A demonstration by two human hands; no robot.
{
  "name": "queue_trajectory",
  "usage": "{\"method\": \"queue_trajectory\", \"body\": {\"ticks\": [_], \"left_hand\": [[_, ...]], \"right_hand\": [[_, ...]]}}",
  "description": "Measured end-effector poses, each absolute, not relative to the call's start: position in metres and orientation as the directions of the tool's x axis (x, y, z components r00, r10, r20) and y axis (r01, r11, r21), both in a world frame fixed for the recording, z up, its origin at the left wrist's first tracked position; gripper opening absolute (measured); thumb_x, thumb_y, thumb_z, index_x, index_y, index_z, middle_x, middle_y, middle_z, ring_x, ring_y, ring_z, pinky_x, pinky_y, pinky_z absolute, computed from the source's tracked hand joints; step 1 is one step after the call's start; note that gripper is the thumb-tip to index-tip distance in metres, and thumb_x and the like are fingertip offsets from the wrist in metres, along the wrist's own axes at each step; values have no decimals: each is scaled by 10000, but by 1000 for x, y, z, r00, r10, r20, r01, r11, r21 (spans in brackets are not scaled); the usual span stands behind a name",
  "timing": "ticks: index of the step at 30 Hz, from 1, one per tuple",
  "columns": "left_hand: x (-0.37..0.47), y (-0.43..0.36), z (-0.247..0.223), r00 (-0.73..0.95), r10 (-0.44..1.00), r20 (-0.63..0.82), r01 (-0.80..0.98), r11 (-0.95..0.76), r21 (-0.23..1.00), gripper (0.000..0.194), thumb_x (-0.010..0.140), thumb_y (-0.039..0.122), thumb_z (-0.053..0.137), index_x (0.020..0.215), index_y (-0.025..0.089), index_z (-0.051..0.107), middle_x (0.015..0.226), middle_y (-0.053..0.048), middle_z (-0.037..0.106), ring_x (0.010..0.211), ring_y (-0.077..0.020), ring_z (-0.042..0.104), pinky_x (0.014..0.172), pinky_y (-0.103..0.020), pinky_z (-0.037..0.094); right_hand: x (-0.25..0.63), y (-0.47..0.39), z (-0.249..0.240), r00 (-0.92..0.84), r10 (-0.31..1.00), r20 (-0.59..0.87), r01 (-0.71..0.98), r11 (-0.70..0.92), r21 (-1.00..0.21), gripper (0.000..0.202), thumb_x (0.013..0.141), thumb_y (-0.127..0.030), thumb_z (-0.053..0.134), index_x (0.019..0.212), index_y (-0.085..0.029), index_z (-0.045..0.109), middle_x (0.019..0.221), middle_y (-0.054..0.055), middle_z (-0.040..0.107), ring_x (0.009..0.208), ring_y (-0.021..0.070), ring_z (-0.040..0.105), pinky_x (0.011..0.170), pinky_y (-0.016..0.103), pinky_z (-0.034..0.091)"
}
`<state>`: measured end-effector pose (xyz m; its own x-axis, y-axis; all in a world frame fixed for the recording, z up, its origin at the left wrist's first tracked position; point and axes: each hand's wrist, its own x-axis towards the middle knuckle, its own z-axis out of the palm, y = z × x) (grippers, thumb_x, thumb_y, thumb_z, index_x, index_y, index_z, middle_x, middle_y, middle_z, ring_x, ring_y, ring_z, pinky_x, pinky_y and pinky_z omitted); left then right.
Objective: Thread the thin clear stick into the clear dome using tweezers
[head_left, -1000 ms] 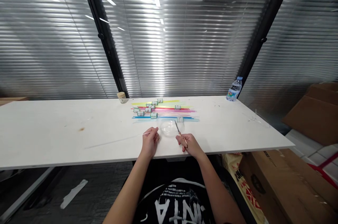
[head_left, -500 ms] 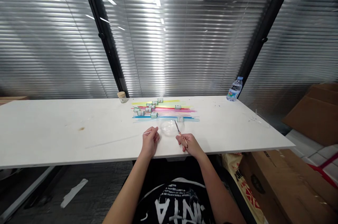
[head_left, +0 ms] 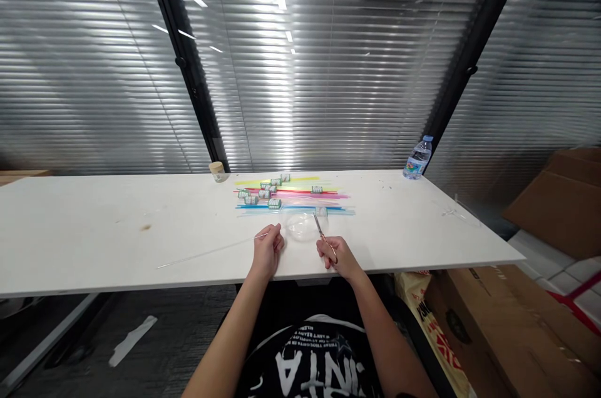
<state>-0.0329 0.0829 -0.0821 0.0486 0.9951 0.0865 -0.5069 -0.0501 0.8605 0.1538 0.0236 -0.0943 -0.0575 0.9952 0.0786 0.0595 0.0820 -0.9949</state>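
Note:
My left hand [head_left: 269, 244] is closed in a pinch on a thin, pale, clear strand [head_left: 211, 250], which stretches away to the left over the table. In my right hand [head_left: 334, 254] is a pair of small scissors [head_left: 319, 228] with copper-coloured handles, blades pointing up and away from me. Between the hands sits a clear round bowl [head_left: 300, 227]; whether anything lies inside I cannot make out. Behind it are bundles of thin coloured strands [head_left: 291, 206] in blue, pink, red and yellow, with several labelled paper bands [head_left: 274, 203] around or on them.
The white table [head_left: 94, 229] runs wide in front of me. A small lidded cup [head_left: 216, 171] stands at the back left, a water bottle [head_left: 417, 159] at the back right. Clear scraps [head_left: 454, 213] lie near the right edge. Cardboard boxes [head_left: 526, 323] stand on the floor at right.
My right hand and the scissors have shifted slightly to the right. The strand's far end has moved a little right and nearer to me; my left hand keeps its grip.

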Motion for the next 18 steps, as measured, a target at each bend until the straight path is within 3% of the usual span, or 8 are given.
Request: {"method": "queue_trajectory", "body": {"ticks": [18], "left_hand": [[-32,81,-79,46,996,76,-520,-40,853,495,681,351,781,506,180,351,479,74,308,439,-44,284,440,-213,213]], "right_hand": [[154,22,-91,-114,990,86,40,91,-995,503,833,-609,540,590,-169,550,378,-38,438,363,70,339,445,217,280]]}}
